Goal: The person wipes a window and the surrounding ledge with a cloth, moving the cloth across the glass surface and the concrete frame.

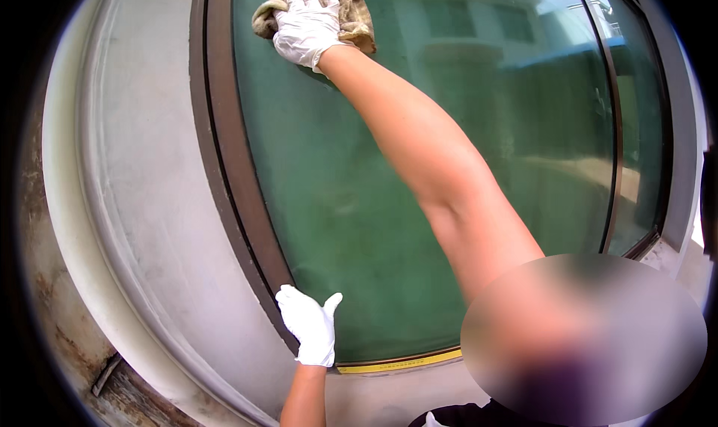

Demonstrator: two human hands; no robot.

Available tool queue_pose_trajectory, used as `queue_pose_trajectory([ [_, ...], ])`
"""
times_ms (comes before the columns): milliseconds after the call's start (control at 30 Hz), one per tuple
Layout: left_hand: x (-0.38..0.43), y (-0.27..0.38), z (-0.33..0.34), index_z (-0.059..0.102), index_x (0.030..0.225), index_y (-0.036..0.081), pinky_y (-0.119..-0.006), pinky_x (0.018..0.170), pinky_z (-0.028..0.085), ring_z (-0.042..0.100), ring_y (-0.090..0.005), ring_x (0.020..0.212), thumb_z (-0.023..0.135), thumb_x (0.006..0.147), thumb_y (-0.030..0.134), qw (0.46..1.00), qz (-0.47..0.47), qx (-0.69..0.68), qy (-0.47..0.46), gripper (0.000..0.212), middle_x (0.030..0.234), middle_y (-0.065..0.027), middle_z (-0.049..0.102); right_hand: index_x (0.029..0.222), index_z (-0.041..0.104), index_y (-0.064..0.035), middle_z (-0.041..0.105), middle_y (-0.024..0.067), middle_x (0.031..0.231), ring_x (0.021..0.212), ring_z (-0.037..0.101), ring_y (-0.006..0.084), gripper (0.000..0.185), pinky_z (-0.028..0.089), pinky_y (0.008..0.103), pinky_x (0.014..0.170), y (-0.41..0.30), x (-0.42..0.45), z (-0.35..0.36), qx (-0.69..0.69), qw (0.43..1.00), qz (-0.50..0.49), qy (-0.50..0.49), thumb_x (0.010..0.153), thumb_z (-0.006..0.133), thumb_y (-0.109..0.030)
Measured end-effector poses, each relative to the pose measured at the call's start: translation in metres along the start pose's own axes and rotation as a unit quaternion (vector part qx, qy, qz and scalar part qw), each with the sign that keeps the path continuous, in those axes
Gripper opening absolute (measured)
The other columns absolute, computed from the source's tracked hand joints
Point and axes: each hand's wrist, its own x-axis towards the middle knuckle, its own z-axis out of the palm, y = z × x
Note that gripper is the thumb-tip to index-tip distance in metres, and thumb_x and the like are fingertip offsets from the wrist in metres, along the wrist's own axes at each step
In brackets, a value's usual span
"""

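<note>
My right hand (307,31), in a thin white glove, presses a stained brown and beige cloth (357,15) against the upper left part of a green-tinted window pane (348,214). Its fingers lie over the bunched cloth, and my bare forearm stretches across the glass. Lower down, my left hand (310,326) wears a white glove too and holds nothing. The left thumb stands apart from the fingers, which are at the lower part of the brown window frame (233,90). Whether that hand touches the frame or hovers before it, I cannot tell.
A yellow strip (404,363) bearing writing runs along the pane's lower edge. Left of the frame is a grey wall surround (148,163) with a rounded pale moulding (70,202). A dark upright bar (612,118) divides the window at right. The lower right is blurred out.
</note>
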Motion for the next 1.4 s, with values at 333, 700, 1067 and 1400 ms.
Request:
queue_pose_trajectory([
  [333, -0.046, -0.055, -0.011, 0.045, 0.123, -0.005, -0.035, 0.082, 0.047, 0.051, -0.0226, 0.089, 0.08, 0.074, 0.017, 0.957, 0.034, -0.286, -0.033, 0.064, 0.106, -0.0118, 0.049, 0.112, 0.062, -0.0046, 0.049, 0.0166, 0.137, 0.132, 0.038, 0.0349, 0.037, 0.02, 0.0562, 0.11, -0.091, -0.132, -0.009, 0.03, 0.988, -0.149, -0.008, 0.08, 0.058, -0.024],
  [700, -0.139, -0.089, -0.031, 0.048, 0.124, -0.003, -0.035, 0.078, 0.05, 0.057, -0.0213, 0.086, 0.075, 0.078, 0.018, 0.922, 0.103, -0.327, -0.179, 0.057, 0.105, -0.0123, 0.054, 0.117, 0.059, -0.0141, 0.049, 0.0077, 0.134, 0.126, 0.045, 0.0299, 0.044, 0.032, 0.0482, 0.107, -0.05, -0.227, -0.082, 0.085, 0.937, -0.295, -0.169, 0.074, 0.067, -0.019],
  [1067, -0.131, -0.115, -0.034, 0.051, 0.122, -0.005, -0.037, 0.076, 0.05, 0.059, -0.0241, 0.088, 0.073, 0.08, 0.023, 0.905, 0.098, -0.368, -0.192, 0.055, 0.106, -0.0138, 0.056, 0.126, 0.055, -0.0104, 0.046, 0.0169, 0.138, 0.131, 0.04, 0.0353, 0.054, 0.029, 0.052, 0.106, -0.115, -0.18, -0.03, 0.054, 0.966, -0.237, -0.084, 0.074, 0.067, -0.023],
  [1400, -0.136, -0.114, -0.046, 0.052, 0.121, -0.003, -0.033, 0.079, 0.051, 0.061, -0.0227, 0.089, 0.073, 0.083, 0.024, 0.884, 0.092, -0.393, -0.237, 0.051, 0.112, -0.0148, 0.057, 0.132, 0.051, -0.0214, 0.046, 0.0136, 0.136, 0.132, 0.036, 0.0339, 0.047, 0.03, 0.0578, 0.106, -0.118, 0.044, -0.002, 0.064, 0.984, -0.143, -0.086, 0.087, 0.053, -0.037],
])
